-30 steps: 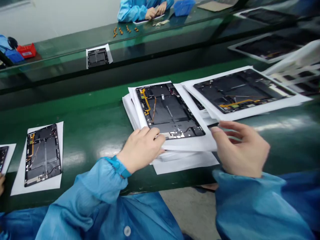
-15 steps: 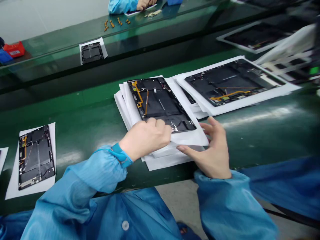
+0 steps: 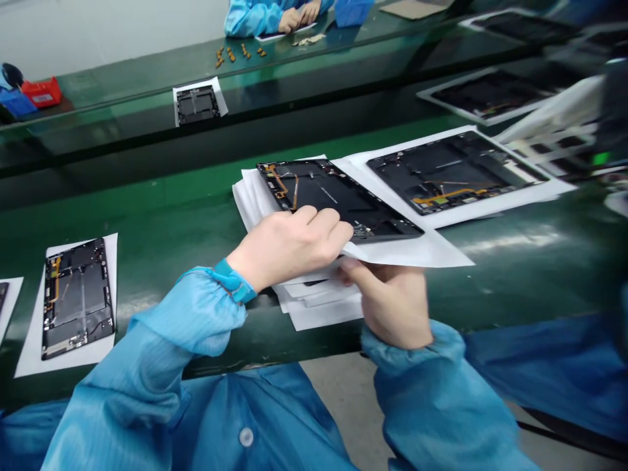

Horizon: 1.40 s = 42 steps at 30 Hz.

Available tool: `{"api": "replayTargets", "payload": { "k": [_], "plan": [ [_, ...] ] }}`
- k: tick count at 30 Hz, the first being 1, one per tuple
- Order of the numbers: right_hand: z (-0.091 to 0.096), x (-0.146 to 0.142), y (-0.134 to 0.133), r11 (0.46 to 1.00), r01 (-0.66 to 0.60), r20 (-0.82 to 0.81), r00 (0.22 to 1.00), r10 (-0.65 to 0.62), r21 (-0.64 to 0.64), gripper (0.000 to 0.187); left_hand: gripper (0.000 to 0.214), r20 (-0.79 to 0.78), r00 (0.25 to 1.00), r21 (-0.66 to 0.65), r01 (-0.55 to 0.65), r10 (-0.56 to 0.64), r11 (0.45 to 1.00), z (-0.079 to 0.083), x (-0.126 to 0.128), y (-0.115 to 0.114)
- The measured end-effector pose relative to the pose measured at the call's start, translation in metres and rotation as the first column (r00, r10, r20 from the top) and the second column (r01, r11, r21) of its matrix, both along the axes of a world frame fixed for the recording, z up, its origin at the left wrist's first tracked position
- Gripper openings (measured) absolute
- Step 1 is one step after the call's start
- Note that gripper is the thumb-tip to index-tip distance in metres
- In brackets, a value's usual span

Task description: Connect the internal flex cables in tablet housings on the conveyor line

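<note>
An opened black tablet body [image 3: 338,199] with an orange flex cable lies on a white paper sheet [image 3: 422,248] atop a stack of white sheets [image 3: 314,304]. My left hand [image 3: 289,245] presses down on the near edge of the tablet body, fingers curled over it. My right hand [image 3: 392,294] is under the top sheet with its fingers closed on the sheet's near edge, lifting it off the stack. Both arms wear blue sleeves.
A second open tablet on paper [image 3: 456,170] lies to the right, another [image 3: 76,297] at the left, and a small one [image 3: 196,104] on the far green bench [image 3: 122,72]. Another person's hands [image 3: 299,14] work at the far side. Orange parts [image 3: 238,53] and a red bin [image 3: 42,91] sit there.
My right hand moved left from the open bench and slid under the top sheet, gripping it. The sheet and tablet body have risen off the stack. My left hand shifted up onto the tablet.
</note>
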State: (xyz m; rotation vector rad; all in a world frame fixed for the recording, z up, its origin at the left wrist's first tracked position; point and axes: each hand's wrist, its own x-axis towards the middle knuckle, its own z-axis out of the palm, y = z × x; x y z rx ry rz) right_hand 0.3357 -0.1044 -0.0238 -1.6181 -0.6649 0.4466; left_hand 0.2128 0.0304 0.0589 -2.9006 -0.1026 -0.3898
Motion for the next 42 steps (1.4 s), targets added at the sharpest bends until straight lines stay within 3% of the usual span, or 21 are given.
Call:
{"api": "replayTargets", "payload": {
  "k": [3,5,8,11,15,16,18,19,20,22,23,26,29,31,33,37,42],
  "plan": [
    [0.005,-0.013,0.014,0.984,0.044,-0.312,0.950,0.012,0.173,0.024,0.038,-0.010,0.999,-0.014,0.032,-0.032,0.999,-0.003,0.004,-0.006],
    [0.004,-0.017,0.018,0.974,0.081,-0.425,0.905,0.016,0.210,0.023,0.037,0.005,0.999,-0.020,0.050,-0.050,0.999,-0.002,0.007,-0.007],
    [0.000,-0.016,0.017,0.973,0.118,-0.514,0.858,0.000,0.197,0.031,0.036,0.106,0.994,-0.023,-0.026,0.029,0.999,0.011,0.005,-0.002],
    [-0.005,-0.012,0.001,0.978,0.164,-0.505,0.860,-0.079,0.126,0.051,0.040,0.195,0.973,-0.048,-0.115,0.122,0.992,0.032,-0.015,0.007],
    [-0.006,-0.031,-0.032,0.963,0.261,-0.299,0.926,-0.230,0.068,0.074,0.041,0.161,0.973,-0.094,-0.151,0.165,0.984,0.044,-0.084,0.009],
    [-0.005,-0.041,-0.038,0.973,0.216,-0.273,0.944,-0.187,0.078,0.069,0.039,0.138,0.974,-0.109,-0.163,0.178,0.981,0.041,-0.106,0.005],
    [-0.001,-0.065,-0.044,0.992,-0.100,-0.382,0.916,0.121,0.074,0.043,0.033,0.124,0.975,-0.136,-0.168,0.185,0.976,0.030,-0.151,-0.009],
    [0.001,-0.077,-0.043,0.954,-0.290,-0.489,0.823,0.288,0.074,0.039,0.030,0.134,0.974,-0.134,-0.165,0.183,0.977,0.023,-0.171,-0.018],
    [0.004,-0.087,-0.040,0.893,-0.441,-0.591,0.697,0.405,0.092,0.047,0.028,0.157,0.973,-0.115,-0.153,0.170,0.981,0.014,-0.190,-0.029],
    [0.006,-0.103,-0.030,0.791,-0.601,-0.714,0.503,0.487,0.115,0.061,0.023,0.181,0.971,-0.056,-0.148,0.156,0.987,-0.004,-0.220,-0.052],
    [0.005,-0.107,-0.024,0.768,-0.633,-0.732,0.477,0.486,0.097,0.058,0.022,0.171,0.972,-0.038,-0.156,0.160,0.987,-0.013,-0.232,-0.063],
    [-0.005,-0.111,-0.016,0.702,-0.710,-0.686,0.535,0.492,-0.050,0.043,0.018,0.045,0.973,-0.111,-0.220,0.226,0.969,-0.037,-0.257,-0.095],
    [-0.018,-0.107,-0.023,0.631,-0.753,-0.599,0.595,0.536,-0.184,0.047,0.016,-0.143,0.953,-0.300,-0.299,0.267,0.906,-0.050,-0.268,-0.115],
    [-0.023,-0.104,-0.032,0.615,-0.745,-0.520,0.643,0.562,-0.258,0.056,0.032,-0.206,0.924,-0.414,-0.380,0.322,0.827,-0.052,-0.268,-0.118],
    [-0.024,-0.102,-0.040,0.601,-0.728,-0.428,0.682,0.592,-0.329,0.064,0.043,-0.214,0.856,-0.462,-0.513,0.471,0.723,-0.054,-0.261,-0.110],
    [-0.021,-0.102,-0.047,0.577,-0.706,-0.271,0.699,0.662,-0.411,0.071,0.021,-0.297,0.597,-0.333,-0.796,0.745,0.505,-0.060,-0.226,-0.080],
    [-0.017,-0.097,-0.045,0.527,-0.600,0.004,0.658,0.753,-0.601,0.073,0.021,-0.452,0.452,-0.187,-0.891,0.769,0.414,-0.061,-0.181,-0.060]
  ]
}}
